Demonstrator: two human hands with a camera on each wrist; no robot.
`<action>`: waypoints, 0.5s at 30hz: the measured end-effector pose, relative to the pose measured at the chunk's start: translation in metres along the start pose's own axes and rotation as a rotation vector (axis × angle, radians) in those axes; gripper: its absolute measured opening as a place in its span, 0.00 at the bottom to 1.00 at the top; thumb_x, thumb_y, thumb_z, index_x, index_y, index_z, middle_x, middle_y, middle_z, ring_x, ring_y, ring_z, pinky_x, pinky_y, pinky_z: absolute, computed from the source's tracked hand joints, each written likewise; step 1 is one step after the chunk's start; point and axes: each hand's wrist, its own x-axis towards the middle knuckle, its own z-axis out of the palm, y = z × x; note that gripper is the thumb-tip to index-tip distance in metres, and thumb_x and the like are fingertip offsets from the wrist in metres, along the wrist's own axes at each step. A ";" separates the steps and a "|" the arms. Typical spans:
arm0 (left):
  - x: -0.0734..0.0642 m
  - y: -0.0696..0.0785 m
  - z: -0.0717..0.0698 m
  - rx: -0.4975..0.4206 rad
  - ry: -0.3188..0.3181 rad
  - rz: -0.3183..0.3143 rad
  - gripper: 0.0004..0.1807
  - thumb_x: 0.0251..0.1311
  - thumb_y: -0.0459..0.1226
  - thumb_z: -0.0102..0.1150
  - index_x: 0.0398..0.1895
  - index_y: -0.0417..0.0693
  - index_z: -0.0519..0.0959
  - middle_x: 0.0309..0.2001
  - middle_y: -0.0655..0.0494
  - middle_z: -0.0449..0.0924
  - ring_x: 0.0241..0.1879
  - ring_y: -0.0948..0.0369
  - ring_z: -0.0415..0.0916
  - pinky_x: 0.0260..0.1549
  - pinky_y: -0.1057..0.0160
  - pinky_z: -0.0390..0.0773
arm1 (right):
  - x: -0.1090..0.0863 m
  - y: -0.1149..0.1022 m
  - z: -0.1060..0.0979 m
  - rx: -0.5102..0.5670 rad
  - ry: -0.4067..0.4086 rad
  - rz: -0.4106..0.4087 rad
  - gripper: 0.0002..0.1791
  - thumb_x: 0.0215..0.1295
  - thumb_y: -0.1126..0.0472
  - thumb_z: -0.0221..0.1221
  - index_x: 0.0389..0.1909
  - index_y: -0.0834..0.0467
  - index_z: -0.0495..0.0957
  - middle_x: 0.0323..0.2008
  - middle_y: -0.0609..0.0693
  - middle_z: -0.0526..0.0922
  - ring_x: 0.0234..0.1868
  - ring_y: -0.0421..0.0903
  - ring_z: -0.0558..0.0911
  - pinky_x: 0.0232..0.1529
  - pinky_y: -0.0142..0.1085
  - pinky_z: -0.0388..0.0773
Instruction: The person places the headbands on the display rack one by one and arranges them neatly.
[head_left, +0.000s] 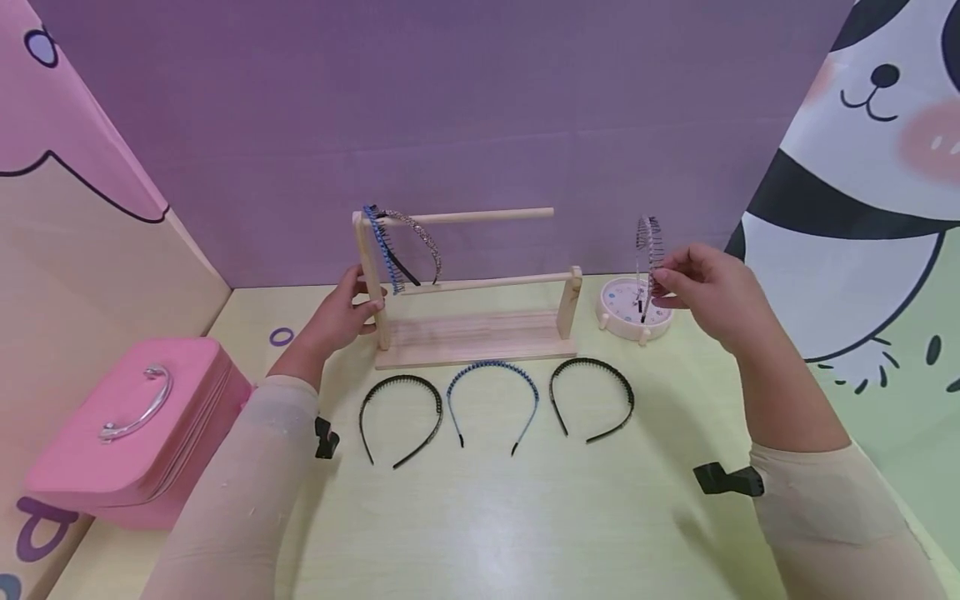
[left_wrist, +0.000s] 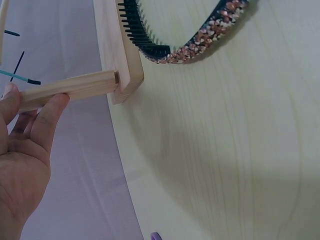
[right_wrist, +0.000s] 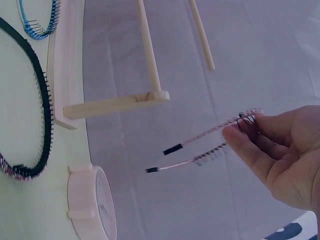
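My left hand (head_left: 337, 315) grips the left upright of a wooden rack (head_left: 472, 340), thumb and fingers on either side of the post in the left wrist view. A blue headband (head_left: 384, 250) and a glittery headband (head_left: 425, 237) hang at the left end of the rack's bars. Over at the right, my right hand (head_left: 708, 287) pinches a thin pink toothed headband (right_wrist: 207, 132) between thumb and fingers. Its dark-tipped ends point away from the hand in the right wrist view. This headband is held upright, overlapping a round pink clock (head_left: 609, 315) in the head view.
In front of the rack lie a black headband (head_left: 405, 377), a blue one (head_left: 491, 363) and another dark one (head_left: 592, 361). A pink case (head_left: 187, 400) with a silver handle stands at the left. Behind the rack hangs a purple backdrop (head_left: 465, 100).
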 end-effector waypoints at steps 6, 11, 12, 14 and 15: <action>0.000 0.002 0.003 0.003 0.006 -0.018 0.36 0.72 0.38 0.50 0.76 0.67 0.46 0.67 0.49 0.66 0.67 0.47 0.68 0.53 0.48 0.80 | 0.016 -0.013 0.017 0.057 0.162 -0.023 0.16 0.74 0.51 0.52 0.53 0.57 0.73 0.46 0.54 0.78 0.41 0.36 0.83 0.47 0.30 0.82; 0.000 0.001 0.003 0.003 0.003 -0.019 0.35 0.72 0.38 0.50 0.76 0.67 0.46 0.67 0.48 0.66 0.67 0.47 0.67 0.54 0.47 0.79 | 0.029 -0.021 0.036 0.140 0.236 -0.106 0.13 0.72 0.55 0.55 0.50 0.59 0.75 0.42 0.52 0.78 0.39 0.35 0.83 0.46 0.27 0.81; 0.000 0.001 0.004 0.003 0.002 -0.019 0.35 0.73 0.38 0.50 0.76 0.67 0.46 0.67 0.48 0.66 0.67 0.47 0.67 0.54 0.47 0.79 | 0.032 -0.022 0.040 0.155 0.242 -0.125 0.13 0.72 0.56 0.55 0.50 0.60 0.75 0.42 0.52 0.79 0.39 0.35 0.83 0.46 0.26 0.82; 0.000 0.001 0.004 0.002 0.000 -0.019 0.35 0.72 0.38 0.50 0.76 0.66 0.46 0.67 0.48 0.66 0.67 0.47 0.67 0.54 0.47 0.79 | 0.036 -0.025 0.047 0.185 0.244 -0.150 0.12 0.71 0.58 0.56 0.49 0.61 0.76 0.42 0.52 0.79 0.40 0.35 0.83 0.46 0.27 0.82; 0.000 0.001 0.004 0.002 0.000 -0.018 0.36 0.72 0.38 0.50 0.76 0.65 0.46 0.66 0.48 0.66 0.67 0.47 0.67 0.54 0.47 0.79 | 0.038 -0.026 0.050 0.204 0.241 -0.161 0.12 0.71 0.59 0.56 0.49 0.61 0.76 0.42 0.52 0.79 0.40 0.35 0.83 0.46 0.27 0.82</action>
